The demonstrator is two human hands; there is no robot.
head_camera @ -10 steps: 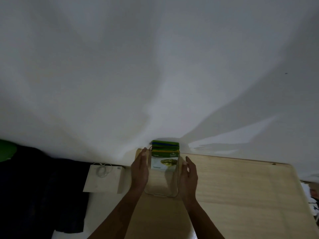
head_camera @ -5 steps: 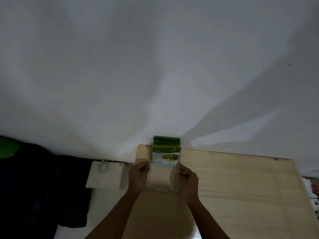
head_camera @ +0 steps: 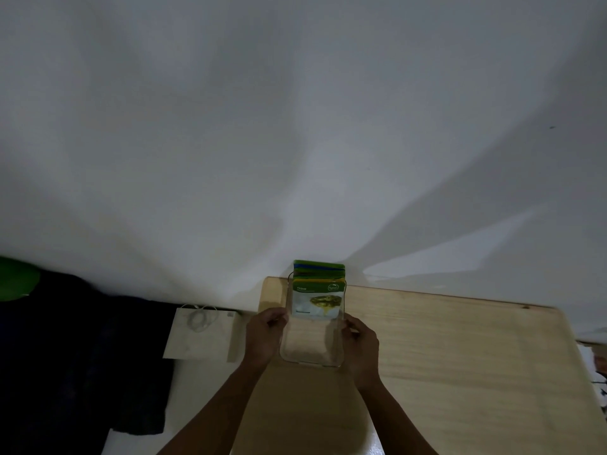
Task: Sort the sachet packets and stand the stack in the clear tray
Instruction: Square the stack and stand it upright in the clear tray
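Note:
A clear tray lies on the wooden table near its far left corner. A stack of sachet packets stands upright at the tray's far end; the front one is white with a green top and an olive picture, and green, blue and yellow edges show behind it. My left hand grips the tray's left wall with its fingers curled. On the opposite wall, my right hand holds on the same way.
A white wall rises directly behind the table's far edge. Left of the table lies a white box with a coiled white cable on it, next to dark cloth. Something green shows at the far left.
Both hands went from open beside the tray to closed on its two side walls. The tray and the packets stay in place.

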